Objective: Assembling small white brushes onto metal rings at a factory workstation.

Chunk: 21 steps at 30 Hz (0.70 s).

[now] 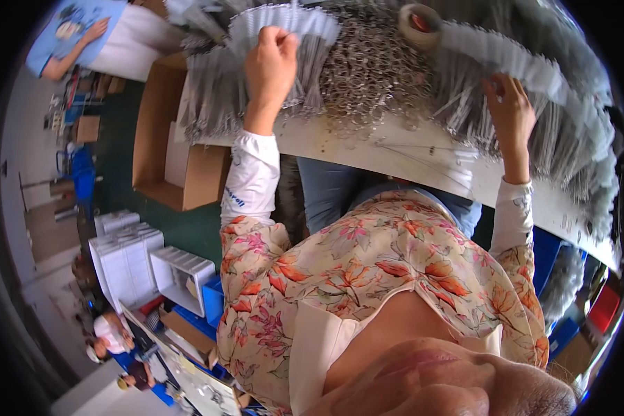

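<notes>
My left hand (271, 66) is closed in a pinch above a bundle of thin wire-stemmed brushes (312, 76) with pale bristle ends. What its fingers hold, if anything, is too small to make out. My right hand (510, 111) has its fingers curled together over another brush bundle (464, 104), and what lies between them is hidden. A heap of small metal rings or wire loops (371, 69) covers the worktable between the hands. Several thin wires (423, 154) lie loose near the front edge.
A round tape-like roll (420, 26) sits behind the heap. Beside the worktable (305, 139) stands an open cardboard box (161, 132) on the left. White plastic crates (128, 256) are stacked on the green floor. A person in blue (76, 35) is at the far left; others work behind.
</notes>
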Motion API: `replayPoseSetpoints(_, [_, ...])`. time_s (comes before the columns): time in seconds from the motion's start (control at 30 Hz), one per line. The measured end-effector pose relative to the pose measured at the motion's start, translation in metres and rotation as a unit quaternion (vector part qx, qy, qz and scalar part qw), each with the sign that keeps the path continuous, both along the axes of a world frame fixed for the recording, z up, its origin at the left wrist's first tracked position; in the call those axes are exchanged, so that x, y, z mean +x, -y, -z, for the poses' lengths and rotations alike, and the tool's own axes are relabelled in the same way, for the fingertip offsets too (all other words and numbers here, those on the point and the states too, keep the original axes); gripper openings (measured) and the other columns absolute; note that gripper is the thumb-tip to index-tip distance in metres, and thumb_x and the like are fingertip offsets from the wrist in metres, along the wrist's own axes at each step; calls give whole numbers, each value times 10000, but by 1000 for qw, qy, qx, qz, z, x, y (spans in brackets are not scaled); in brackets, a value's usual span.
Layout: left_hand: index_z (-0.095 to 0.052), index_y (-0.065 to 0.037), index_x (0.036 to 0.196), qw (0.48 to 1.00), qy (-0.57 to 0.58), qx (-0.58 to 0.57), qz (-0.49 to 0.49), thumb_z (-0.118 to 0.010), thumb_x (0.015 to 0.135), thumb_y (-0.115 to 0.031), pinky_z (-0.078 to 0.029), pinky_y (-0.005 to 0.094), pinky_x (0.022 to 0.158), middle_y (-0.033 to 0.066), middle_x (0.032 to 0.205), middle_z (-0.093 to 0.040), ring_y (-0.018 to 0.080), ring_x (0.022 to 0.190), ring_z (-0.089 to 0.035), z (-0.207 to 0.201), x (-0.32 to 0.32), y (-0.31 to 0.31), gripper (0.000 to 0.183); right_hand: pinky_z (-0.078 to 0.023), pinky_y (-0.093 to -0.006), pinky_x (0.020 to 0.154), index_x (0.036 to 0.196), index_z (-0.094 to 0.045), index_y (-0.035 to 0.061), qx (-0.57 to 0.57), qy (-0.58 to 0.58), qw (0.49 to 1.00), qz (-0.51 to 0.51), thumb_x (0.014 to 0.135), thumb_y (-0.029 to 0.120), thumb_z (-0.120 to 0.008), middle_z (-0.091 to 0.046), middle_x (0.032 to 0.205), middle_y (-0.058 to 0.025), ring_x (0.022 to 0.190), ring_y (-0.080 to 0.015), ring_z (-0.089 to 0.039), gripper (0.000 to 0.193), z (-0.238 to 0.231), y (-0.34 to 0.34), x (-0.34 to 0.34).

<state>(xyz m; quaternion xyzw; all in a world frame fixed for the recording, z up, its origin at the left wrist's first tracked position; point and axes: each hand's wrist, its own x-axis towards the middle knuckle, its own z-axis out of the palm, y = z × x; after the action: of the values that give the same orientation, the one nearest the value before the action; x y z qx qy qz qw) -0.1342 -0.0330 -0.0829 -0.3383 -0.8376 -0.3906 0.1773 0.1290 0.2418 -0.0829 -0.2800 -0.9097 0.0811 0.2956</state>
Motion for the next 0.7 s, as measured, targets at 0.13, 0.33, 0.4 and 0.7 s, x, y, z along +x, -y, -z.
replayPoseSetpoints(0.13, [-459, -20, 942, 931, 107, 314, 150, -531, 905, -139, -521, 300, 602, 91, 732, -626, 174, 623, -625, -34, 10, 2, 144, -484, -351, 627, 851, -623, 123, -8, 83, 996, 24, 787, 256, -615, -647, 817, -51, 734, -253, -633, 148, 0, -2, -6])
replayPoseSetpoints(0.33, [-644, -16, 828, 964, 153, 174, -135, -682, 775, -123, -426, 220, 519, 12, 689, -603, 60, 609, -524, -15, -89, 122, 126, -479, -318, 622, 810, -644, 100, -33, 110, 993, 32, 738, 228, -605, -650, 769, -81, 666, -232, -626, 152, -7, -6, -8])
replayPoseSetpoints(0.4, [-684, -20, 833, 957, 234, 32, -168, -728, 729, -200, -455, 251, 657, 39, 769, -664, 104, 700, -582, 16, -100, 147, 213, -461, -290, 601, 821, -664, 96, -85, 49, 995, 16, 743, 225, -616, -630, 711, -60, 622, -177, -594, 158, -1, -16, -3])
replayPoseSetpoints(0.7, [-667, -43, 839, 944, 129, -212, -218, -714, 698, -381, -485, 362, 723, 141, 824, -668, 290, 802, -636, 36, -73, 117, 369, -224, -194, 456, 924, -680, 9, -338, -171, 925, -27, 799, 199, -684, -507, 631, 51, 514, -6, -324, 228, -6, -29, 13])
